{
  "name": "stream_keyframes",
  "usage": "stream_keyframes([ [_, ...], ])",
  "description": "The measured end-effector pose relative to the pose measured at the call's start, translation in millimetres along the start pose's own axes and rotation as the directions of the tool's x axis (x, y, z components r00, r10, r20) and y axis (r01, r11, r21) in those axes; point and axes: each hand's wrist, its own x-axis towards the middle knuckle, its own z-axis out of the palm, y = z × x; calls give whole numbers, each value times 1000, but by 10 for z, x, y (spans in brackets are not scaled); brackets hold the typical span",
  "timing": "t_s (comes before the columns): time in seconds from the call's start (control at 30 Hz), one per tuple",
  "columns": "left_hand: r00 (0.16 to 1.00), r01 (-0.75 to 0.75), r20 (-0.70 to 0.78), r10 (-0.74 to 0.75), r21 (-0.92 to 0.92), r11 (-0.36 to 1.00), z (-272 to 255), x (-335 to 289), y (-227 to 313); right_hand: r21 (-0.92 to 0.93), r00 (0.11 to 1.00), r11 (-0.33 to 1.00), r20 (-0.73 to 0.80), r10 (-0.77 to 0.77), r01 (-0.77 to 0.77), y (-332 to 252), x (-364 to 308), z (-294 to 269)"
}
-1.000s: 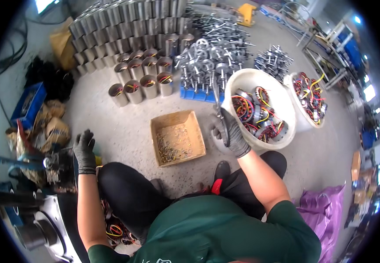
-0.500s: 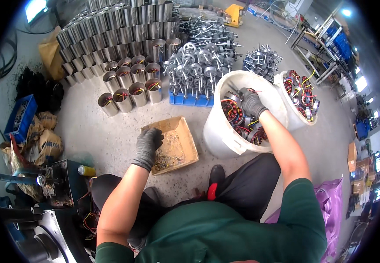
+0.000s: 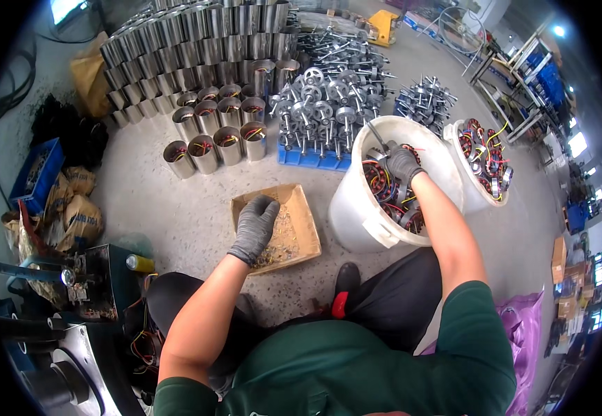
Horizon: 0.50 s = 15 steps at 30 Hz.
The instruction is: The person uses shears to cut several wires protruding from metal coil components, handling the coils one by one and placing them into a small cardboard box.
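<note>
Grey knit gloves cover both my hands. My left hand (image 3: pixel 256 227) is over the left side of a shallow cardboard box (image 3: pixel 306 225) with wire scraps in it. Its fingers are curled closed; whatever may be in them is hidden. Inside a tall white plastic bucket (image 3: pixel 346 218), my right hand (image 3: pixel 404 165) is closed round a slim grey metal tool (image 3: pixel 376 136), which points up toward the bucket's far left rim. Beneath that hand lie several motor stators (image 3: pixel 379 182) with red windings and coloured wires.
Steel cylinders (image 3: pixel 228 144), some with wires inside, stand in rows ahead. A heap of shafted metal rotors (image 3: pixel 329 104) rises from a blue crate (image 3: pixel 313 157). Another white tub (image 3: pixel 464 163) of stators is on the right. A dark machine (image 3: pixel 100 288) stands at left.
My left hand has moved right, from the box's left edge to over its inside. My right hand has shifted slightly within the bucket, still holding the tool. The whole view has shifted a little.
</note>
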Motion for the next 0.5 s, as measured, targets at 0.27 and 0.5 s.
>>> stream_keyframes([
  [0.27,995,-80,69,74,81,993,76,-48,50,410,994,909,104,38,-77,257,-391,100],
  [0.5,991,-89,109,75,129,988,103,-94,158,999,996,1,48,71,-49,113,-227,-617],
])
